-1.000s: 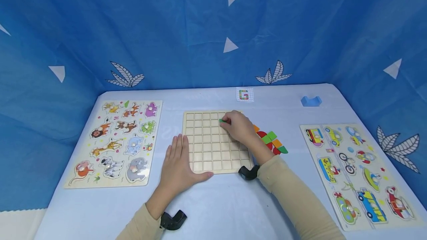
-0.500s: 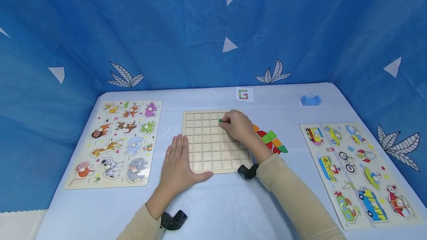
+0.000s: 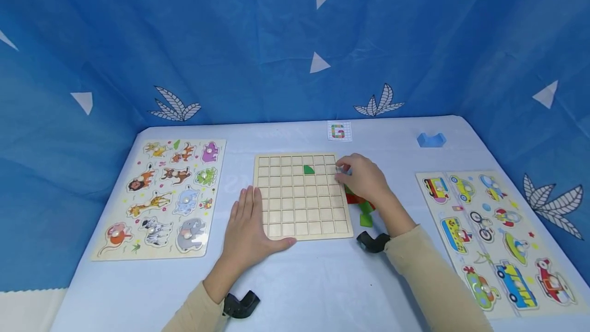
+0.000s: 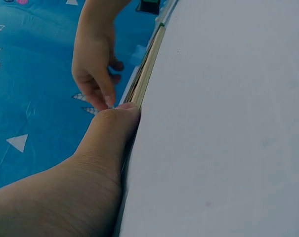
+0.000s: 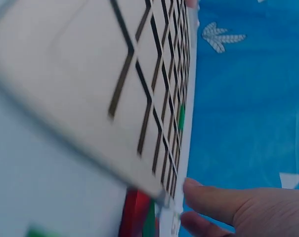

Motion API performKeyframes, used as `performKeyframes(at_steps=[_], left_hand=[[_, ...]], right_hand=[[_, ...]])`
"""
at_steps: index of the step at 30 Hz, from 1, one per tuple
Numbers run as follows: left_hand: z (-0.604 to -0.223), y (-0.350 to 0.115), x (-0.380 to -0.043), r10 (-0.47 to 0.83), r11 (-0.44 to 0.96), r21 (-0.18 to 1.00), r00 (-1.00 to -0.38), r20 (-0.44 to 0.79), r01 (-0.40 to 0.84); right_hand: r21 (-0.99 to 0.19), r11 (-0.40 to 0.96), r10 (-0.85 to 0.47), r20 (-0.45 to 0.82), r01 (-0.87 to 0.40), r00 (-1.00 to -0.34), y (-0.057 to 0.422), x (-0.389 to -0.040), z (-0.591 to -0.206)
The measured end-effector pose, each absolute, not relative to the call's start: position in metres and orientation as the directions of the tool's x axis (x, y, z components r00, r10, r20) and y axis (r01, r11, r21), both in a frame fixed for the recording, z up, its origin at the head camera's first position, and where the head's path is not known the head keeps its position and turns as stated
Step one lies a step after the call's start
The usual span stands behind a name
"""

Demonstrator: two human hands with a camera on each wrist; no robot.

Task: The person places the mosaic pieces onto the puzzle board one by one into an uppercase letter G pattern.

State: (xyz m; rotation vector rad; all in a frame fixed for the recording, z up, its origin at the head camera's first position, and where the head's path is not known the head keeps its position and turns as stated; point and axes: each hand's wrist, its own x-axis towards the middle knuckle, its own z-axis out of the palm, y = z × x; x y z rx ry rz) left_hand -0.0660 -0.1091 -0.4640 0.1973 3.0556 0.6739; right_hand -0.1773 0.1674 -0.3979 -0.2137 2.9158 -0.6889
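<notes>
A wooden grid board (image 3: 299,234) lies in the middle of the table, with a green quarter-round tile (image 3: 309,169) in one cell of its upper part. My left hand (image 3: 244,229) rests along the board's left side, fingers straight and thumb spread along the near edge; the left wrist view shows that thumb (image 4: 109,128) against the board's edge (image 4: 149,69). Just off the board's right edge is my right hand (image 3: 366,178), thumb and fingers bent and apart, with nothing visible between them. Red tiles (image 3: 352,199) and green tiles (image 3: 366,220) lie below it, partly hidden by the hand.
An animal puzzle board (image 3: 193,247) lies at left, a vehicle puzzle board (image 3: 493,270) at right. Behind the grid board is a small card (image 3: 339,131) with a coloured G pattern. A blue notched block (image 3: 431,140) stands at the back right, before the blue curtain (image 3: 249,40).
My right hand has let go of the green tile, which stays in its cell, and has moved right to the loose tiles beside the board. My left hand has stayed in place.
</notes>
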Motion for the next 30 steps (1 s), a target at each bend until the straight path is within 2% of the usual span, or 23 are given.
performKeyframes(at_steps=[5, 9, 19, 30], left_hand=[[-0.465, -0.109, -0.066, 0.124, 0.9, 0.42, -0.992, 0.014, 0.119], [-0.465, -0.109, -0.066, 0.123, 0.9, 0.421, -0.992, 0.01, 0.116], [-0.463, -0.109, -0.066, 0.119, 0.895, 0.433, -0.993, 0.005, 0.11], [-0.461, -0.108, -0.066, 0.119, 0.897, 0.429, -0.993, -0.003, 0.106]], right_hand=[[-0.391, 0.919, -0.131, -0.157, -0.06, -0.979, 0.194, -0.171, -0.398], [-0.391, 0.919, -0.124, -0.173, -0.047, -0.977, 0.203, -0.167, -0.4], [-0.46, 0.888, -0.107, -0.192, -0.007, -0.976, 0.206, -0.17, -0.41], [-0.593, 0.805, -0.137, -0.208, 0.014, -0.968, 0.207, -0.178, -0.415]])
